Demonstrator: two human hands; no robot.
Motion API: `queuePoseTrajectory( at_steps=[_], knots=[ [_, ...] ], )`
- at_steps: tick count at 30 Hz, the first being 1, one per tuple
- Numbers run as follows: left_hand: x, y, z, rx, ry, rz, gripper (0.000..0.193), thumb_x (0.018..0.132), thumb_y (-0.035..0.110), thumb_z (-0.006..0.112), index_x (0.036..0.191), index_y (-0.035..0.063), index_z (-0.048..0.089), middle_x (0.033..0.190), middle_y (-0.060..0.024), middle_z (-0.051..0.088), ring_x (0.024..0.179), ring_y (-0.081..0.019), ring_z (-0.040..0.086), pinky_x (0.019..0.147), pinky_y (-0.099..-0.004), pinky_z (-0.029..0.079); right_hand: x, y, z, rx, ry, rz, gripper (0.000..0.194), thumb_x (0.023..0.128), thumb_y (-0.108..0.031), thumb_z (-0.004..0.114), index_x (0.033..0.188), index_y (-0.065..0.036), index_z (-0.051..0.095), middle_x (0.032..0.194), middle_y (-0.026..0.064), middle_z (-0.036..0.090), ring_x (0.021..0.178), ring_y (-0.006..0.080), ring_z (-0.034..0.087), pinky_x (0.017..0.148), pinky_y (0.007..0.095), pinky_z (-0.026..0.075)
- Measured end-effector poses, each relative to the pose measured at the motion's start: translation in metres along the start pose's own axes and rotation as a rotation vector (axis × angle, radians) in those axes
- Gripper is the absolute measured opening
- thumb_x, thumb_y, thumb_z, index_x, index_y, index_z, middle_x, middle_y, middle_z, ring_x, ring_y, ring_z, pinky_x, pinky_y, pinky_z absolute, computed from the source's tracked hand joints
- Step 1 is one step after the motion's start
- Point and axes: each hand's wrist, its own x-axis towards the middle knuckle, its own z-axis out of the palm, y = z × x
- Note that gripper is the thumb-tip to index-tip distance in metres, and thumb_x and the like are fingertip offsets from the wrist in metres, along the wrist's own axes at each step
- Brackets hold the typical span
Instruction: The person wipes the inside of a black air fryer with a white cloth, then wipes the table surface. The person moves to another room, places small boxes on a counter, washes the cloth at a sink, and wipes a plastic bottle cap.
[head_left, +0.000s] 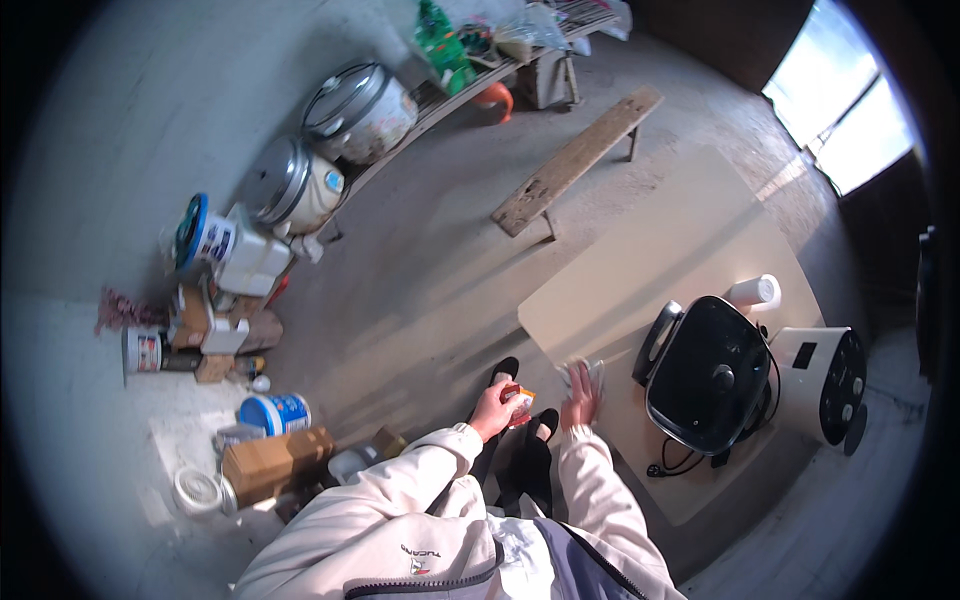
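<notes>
Over the floor, beside the table, my left hand (491, 412) grips a small red and orange packet (523, 406). My right hand (579, 397) lies flat at the near edge of the beige table (622, 277), pressing on a crumpled whitish cloth or wipe (597, 373). Part of that cloth is hidden under the fingers. To the right of this hand stands a black rectangular electric pan (709, 371) with a lid, its cord and plug (660, 469) resting on the tabletop.
Beyond the pan are a white and black appliance (814, 382) and a white paper roll (754, 291). A wooden bench (577, 161) stands past the table. Along the left wall sit rice cookers (292, 184), a blue bucket (275, 414) and a cardboard box (277, 463).
</notes>
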Motion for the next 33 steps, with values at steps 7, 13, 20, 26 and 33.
queuePoseTrajectory(
  at_steps=[7, 13, 20, 26, 33],
  knots=[
    [-0.033, -0.009, -0.022, -0.047, 0.074, -0.023, 0.022, 0.095, 0.018, 0.068, 0.109, 0.0016, 0.064, 0.098, -0.0067, 0.070, 0.089, -0.0132, 0.066, 0.081, -0.0316, 0.055, -0.040, 0.046, -0.035, -0.095, 0.067, -0.111, 0.075, 0.067, 0.011, 0.056, 0.136, -0.017, 0.058, 0.151, 0.0093, 0.049, 0.133, 0.0372, 0.049, 0.108, 0.0467, 0.043],
    [-0.057, -0.037, -0.026, -0.181, 0.191, -0.049, 0.022, 0.094, 0.020, 0.069, 0.106, 0.0020, 0.064, 0.093, -0.0061, 0.069, 0.084, -0.0131, 0.066, 0.076, -0.0319, 0.054, -0.106, 0.089, -0.057, -0.124, -0.039, 0.224, 0.062, 0.072, 0.008, 0.062, 0.131, -0.010, 0.060, 0.152, 0.0116, 0.048, 0.138, 0.0337, 0.045, 0.116, 0.0446, 0.036],
    [-0.078, -0.054, -0.025, -0.617, 0.219, -0.172, 0.019, 0.095, 0.016, 0.069, 0.107, 0.0024, 0.063, 0.088, -0.0045, 0.068, 0.078, -0.0124, 0.066, 0.068, -0.0307, 0.056, 0.054, -0.017, 0.037, 0.105, 0.063, -0.360, 0.061, 0.065, 0.014, 0.051, 0.119, -0.008, 0.069, 0.134, 0.0134, 0.062, 0.129, 0.0362, 0.053, 0.110, 0.0452, 0.041],
    [-0.086, -0.060, -0.036, -0.437, 0.476, -0.027, 0.023, 0.090, 0.017, 0.072, 0.104, 0.0005, 0.065, 0.093, -0.0089, 0.071, 0.083, -0.0157, 0.067, 0.075, -0.0332, 0.054, 0.079, -0.074, 0.027, 0.525, -0.173, -0.364, 0.051, 0.068, 0.012, 0.053, 0.113, -0.006, 0.068, 0.123, 0.0143, 0.067, 0.116, 0.0366, 0.060, 0.102, 0.0447, 0.047],
    [-0.102, -0.068, -0.039, -0.720, 0.511, -0.292, 0.022, 0.093, 0.011, 0.068, 0.112, 0.0011, 0.061, 0.097, -0.0055, 0.066, 0.078, -0.0166, 0.070, 0.067, -0.0322, 0.061, 0.123, -0.026, 0.021, 0.100, 0.222, -0.652, 0.052, 0.069, 0.007, 0.055, 0.117, -0.007, 0.069, 0.117, 0.0169, 0.069, 0.112, 0.0399, 0.062, 0.094, 0.0513, 0.050]
  ],
)
